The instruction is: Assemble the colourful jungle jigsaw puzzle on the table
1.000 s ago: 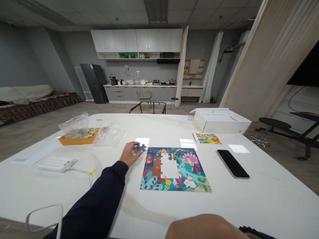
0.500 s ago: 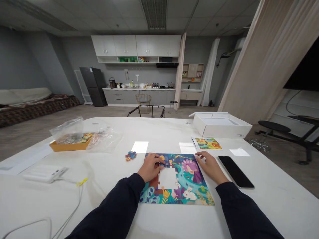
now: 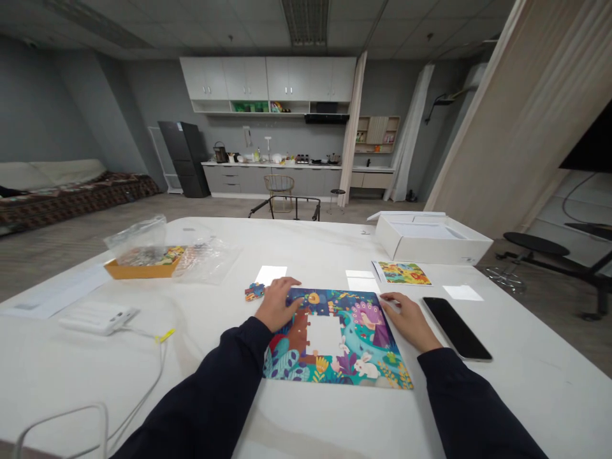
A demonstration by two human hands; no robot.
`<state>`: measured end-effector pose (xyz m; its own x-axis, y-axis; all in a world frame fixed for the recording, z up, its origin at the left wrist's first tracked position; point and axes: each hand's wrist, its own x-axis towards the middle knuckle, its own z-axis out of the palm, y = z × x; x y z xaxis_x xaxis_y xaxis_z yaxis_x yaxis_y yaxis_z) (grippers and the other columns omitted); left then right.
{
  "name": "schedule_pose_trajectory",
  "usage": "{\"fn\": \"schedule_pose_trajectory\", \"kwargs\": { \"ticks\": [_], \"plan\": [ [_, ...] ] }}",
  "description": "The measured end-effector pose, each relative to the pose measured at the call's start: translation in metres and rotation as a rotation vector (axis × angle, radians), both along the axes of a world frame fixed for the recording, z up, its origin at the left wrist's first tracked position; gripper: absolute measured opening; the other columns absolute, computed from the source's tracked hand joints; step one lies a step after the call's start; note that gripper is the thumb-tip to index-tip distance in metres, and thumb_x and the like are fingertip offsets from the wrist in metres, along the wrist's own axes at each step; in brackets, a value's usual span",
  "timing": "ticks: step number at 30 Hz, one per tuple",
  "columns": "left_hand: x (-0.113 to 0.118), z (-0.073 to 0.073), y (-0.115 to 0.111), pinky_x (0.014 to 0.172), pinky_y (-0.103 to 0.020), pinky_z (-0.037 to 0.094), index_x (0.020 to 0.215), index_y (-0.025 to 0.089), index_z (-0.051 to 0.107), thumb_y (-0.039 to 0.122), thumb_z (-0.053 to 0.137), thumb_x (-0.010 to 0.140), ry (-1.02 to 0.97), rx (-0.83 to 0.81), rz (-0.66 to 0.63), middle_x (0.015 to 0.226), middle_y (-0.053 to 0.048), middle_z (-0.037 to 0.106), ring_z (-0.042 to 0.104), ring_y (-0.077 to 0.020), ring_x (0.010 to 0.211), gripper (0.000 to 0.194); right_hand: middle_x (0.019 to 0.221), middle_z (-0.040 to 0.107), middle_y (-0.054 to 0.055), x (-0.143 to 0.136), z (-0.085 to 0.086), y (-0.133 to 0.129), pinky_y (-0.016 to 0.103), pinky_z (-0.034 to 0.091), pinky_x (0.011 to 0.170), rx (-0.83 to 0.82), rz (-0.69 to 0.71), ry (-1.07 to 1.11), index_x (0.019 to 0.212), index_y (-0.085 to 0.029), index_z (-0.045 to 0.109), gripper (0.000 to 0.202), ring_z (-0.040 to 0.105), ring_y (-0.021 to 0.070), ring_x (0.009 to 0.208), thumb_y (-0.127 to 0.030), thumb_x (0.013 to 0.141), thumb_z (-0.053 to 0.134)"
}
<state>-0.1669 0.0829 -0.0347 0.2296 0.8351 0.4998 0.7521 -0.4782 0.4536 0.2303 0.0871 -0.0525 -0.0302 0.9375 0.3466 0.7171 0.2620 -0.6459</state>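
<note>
A colourful jigsaw puzzle [image 3: 366, 341] with a peacock and rabbits lies flat on the white table, a squarish gap in its middle showing the tabletop. Over its upper left corner is my left hand [image 3: 277, 305], palm down, fingers and thumb spread, nothing seen in it. My right hand [image 3: 406, 320] rests at the upper right edge, touching it with loosely bent fingers that are apart. A few loose puzzle pieces [image 3: 255, 292] sit in a small cluster just left of my left hand.
Right of the puzzle are a black phone [image 3: 456, 328], a picture card [image 3: 404, 273] and a white box [image 3: 430, 239]. An orange tray [image 3: 143, 270] of pieces, plastic wrapping [image 3: 205, 261] and a white power bank [image 3: 100, 319] with a cable are on the left.
My left hand has moved left and up from the gap's upper edge to the puzzle's corner, and its fingers have spread. My right hand stays at the right edge. The view has shifted slightly.
</note>
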Motion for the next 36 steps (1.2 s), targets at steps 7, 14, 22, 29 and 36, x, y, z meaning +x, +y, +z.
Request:
{"fn": "schedule_pose_trajectory", "kwargs": {
  "ticks": [7,14,22,29,36],
  "plan": [
    [-0.112,-0.003,0.019,0.099,-0.049,0.048,0.105,0.023,0.064,0.023,0.06,0.086,-0.076,0.127,0.448,0.106,-0.008,0.069,0.061,-0.03,0.105,0.019,0.113,0.075,0.013,0.004,-0.004,0.001,0.046,0.053,0.098,-0.009,0.007,0.011,0.107,-0.019,0.073,0.037,0.068,0.0301,0.108,-0.048,0.089,0.058],
    [-0.027,0.007,-0.021,0.103,-0.05,0.043,0.121,0.028,0.069,0.039,0.062,0.095,0.161,0.047,-0.11,0.124,-0.009,0.065,0.053,-0.0309,0.122,0.029,0.113,0.074,0.012,0.007,-0.013,0.007,0.048,0.052,0.099,0.002,0.002,-0.005,0.107,-0.021,0.072,0.036,0.067,0.0306,0.108,-0.048,0.089,0.057],
    [-0.003,0.002,-0.028,0.108,-0.056,0.037,0.124,0.028,0.063,0.044,0.067,0.089,0.209,-0.016,-0.109,0.137,-0.011,0.057,0.044,-0.0364,0.134,0.039,0.11,0.075,0.011,0.002,-0.002,0.001,0.047,0.053,0.098,0.005,0.004,0.001,0.103,-0.021,0.072,0.035,0.068,0.0301,0.106,-0.048,0.088,0.056],
    [-0.115,-0.002,0.008,0.101,-0.049,0.045,0.112,0.022,0.061,0.039,0.068,0.085,-0.001,-0.109,0.397,0.116,-0.008,0.069,0.058,-0.0318,0.116,0.033,0.111,0.075,0.011,0.008,-0.009,0.006,0.048,0.053,0.098,-0.023,0.007,-0.015,0.103,-0.022,0.074,0.039,0.068,0.0319,0.107,-0.053,0.085,0.058],
    [-0.131,-0.007,0.001,0.099,-0.044,0.048,0.112,0.027,0.063,0.039,0.085,0.067,-0.006,-0.18,0.317,0.105,-0.001,0.075,0.064,-0.0296,0.111,0.051,0.108,0.076,0.012,0.007,-0.003,0.006,0.049,0.054,0.097,-0.062,-0.018,-0.02,0.101,-0.022,0.075,0.046,0.069,0.0334,0.102,-0.059,0.08,0.057]
  ]
}}
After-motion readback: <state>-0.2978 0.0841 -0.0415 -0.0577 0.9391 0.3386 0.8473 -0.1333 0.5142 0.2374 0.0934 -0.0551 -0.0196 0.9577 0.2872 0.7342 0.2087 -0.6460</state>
